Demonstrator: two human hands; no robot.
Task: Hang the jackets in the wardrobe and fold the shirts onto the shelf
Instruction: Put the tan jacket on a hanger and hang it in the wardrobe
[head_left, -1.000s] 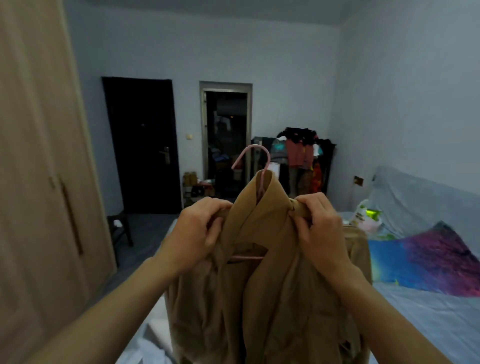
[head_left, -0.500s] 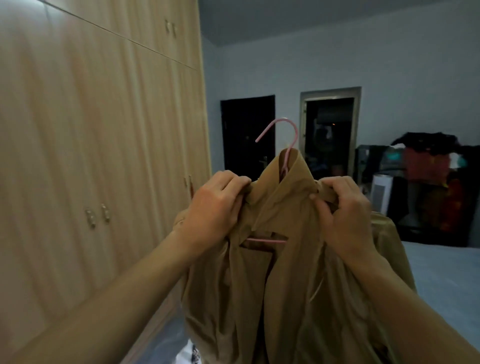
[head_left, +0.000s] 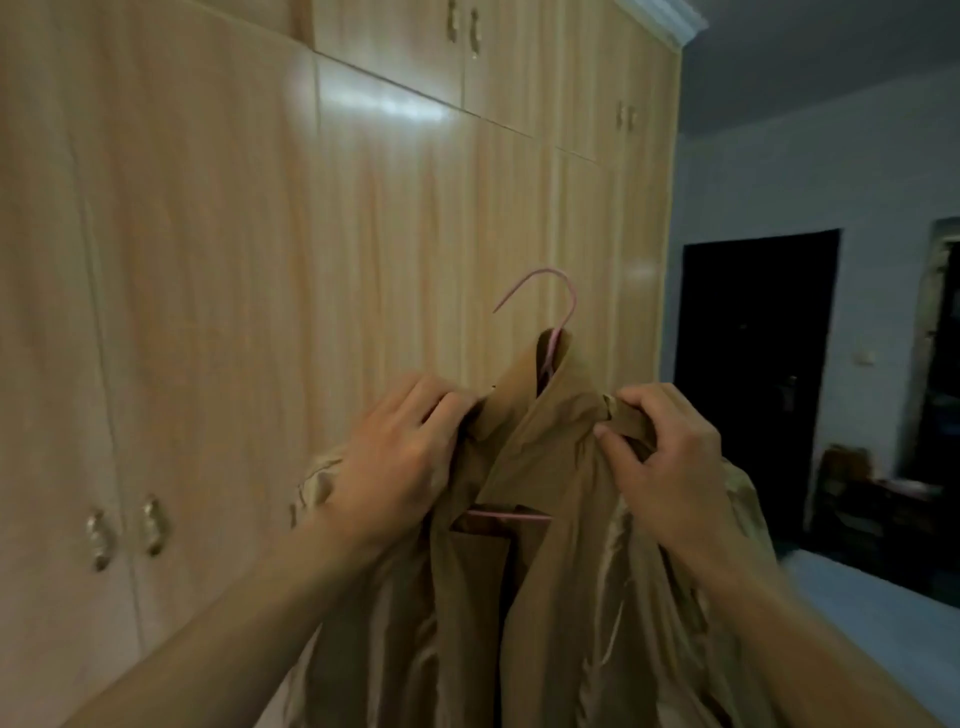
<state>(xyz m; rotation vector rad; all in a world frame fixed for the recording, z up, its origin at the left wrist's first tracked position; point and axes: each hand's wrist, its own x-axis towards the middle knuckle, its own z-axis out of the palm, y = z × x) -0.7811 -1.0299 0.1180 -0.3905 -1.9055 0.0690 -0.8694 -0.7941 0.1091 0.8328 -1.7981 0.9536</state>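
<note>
Jacket (head_left: 566, 597), tan with a shiny lining, hangs from a pink hanger (head_left: 550, 332) that you hold up in front of the closed wardrobe (head_left: 322, 260). From the head view, your left hand (head_left: 395, 462) grasps the jacket's left shoulder just beside the collar, fingers curled into the fabric. Your right hand (head_left: 670, 462) grasps the right shoulder, fingers and thumb pinching a bunched fold of cloth. The two hands sit level with each other, the collar standing up between them. The hanger's hook rises above the collar, free of any rail, and its lower bar shows across the open front of the jacket, below your hands. The jacket's body drops between your forearms and runs out of the bottom of the view.

Behind it, the wardrobe's pale wood doors fill the left and centre, all shut, with a pair of metal handles (head_left: 124, 530) low on the left and smaller upper cupboards above. To the right of the wardrobe a dark door (head_left: 753, 374) stands in the far wall, with a light switch (head_left: 863, 356) beside it. The corner of a pale blue bed (head_left: 893, 623) shows at lower right.
</note>
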